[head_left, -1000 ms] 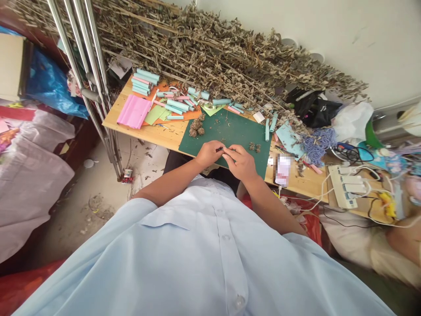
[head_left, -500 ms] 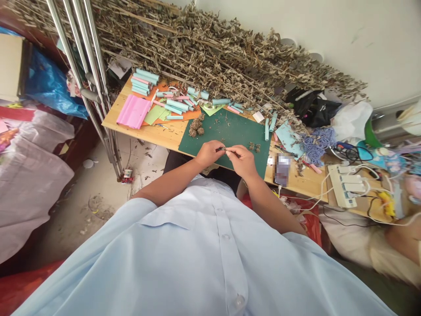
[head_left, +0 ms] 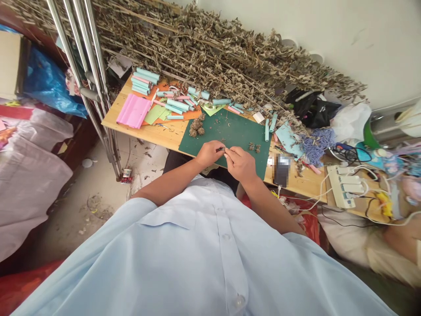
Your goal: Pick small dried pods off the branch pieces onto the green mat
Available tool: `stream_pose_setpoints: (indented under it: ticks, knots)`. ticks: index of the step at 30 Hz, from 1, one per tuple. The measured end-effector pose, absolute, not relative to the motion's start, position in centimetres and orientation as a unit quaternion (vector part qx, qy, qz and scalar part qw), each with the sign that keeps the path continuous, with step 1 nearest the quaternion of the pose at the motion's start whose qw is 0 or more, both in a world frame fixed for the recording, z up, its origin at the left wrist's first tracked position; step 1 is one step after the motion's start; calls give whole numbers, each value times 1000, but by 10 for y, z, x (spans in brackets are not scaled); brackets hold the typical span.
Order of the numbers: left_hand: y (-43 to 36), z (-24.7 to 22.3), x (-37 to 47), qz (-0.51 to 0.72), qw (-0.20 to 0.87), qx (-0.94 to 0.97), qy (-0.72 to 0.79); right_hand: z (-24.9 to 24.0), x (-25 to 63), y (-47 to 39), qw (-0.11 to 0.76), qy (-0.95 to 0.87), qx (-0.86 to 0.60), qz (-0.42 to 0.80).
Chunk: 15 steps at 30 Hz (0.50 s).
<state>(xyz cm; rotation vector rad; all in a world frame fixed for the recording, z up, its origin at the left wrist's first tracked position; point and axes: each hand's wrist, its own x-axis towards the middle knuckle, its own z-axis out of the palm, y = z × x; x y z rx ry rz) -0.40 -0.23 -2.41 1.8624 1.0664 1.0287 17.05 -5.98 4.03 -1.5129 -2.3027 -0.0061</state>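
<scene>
My left hand [head_left: 211, 153] and my right hand [head_left: 241, 163] meet over the near edge of a green mat [head_left: 235, 127]. Both are closed in a pinch, fingertips together, on a small dark piece of dried leaf [head_left: 221, 149]; fingers mostly cover it. Brown balls of crumpled dried leaf [head_left: 197, 126] are heaped on the mat beyond my left hand. A few small leaf bits [head_left: 254, 146] lie to the right of my right hand.
Bundles of dried leafy stalks [head_left: 204, 52] stretch along the back. Blue paper rolls [head_left: 177, 105] and a pink sheet [head_left: 133, 111] lie on the wooden table at left. A phone [head_left: 282, 171], purple cord [head_left: 317, 145] and power strip [head_left: 341, 186] are at right; metal poles [head_left: 88, 57] stand left.
The fingers of my right hand have curled further in over the small leaf piece. My left hand has stayed nearly where it was, still pinching.
</scene>
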Motion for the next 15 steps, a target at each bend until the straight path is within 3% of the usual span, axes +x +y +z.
stream_pose_setpoints:
  ticks: [5, 15]
  knots:
    - [-2, -25, -4, 399, 371, 726, 420, 39, 171, -59, 166, -828, -536, -20]
    - [-3, -26, -4, 403, 363, 730, 415, 36, 172, -62, 219, -800, -559, 17]
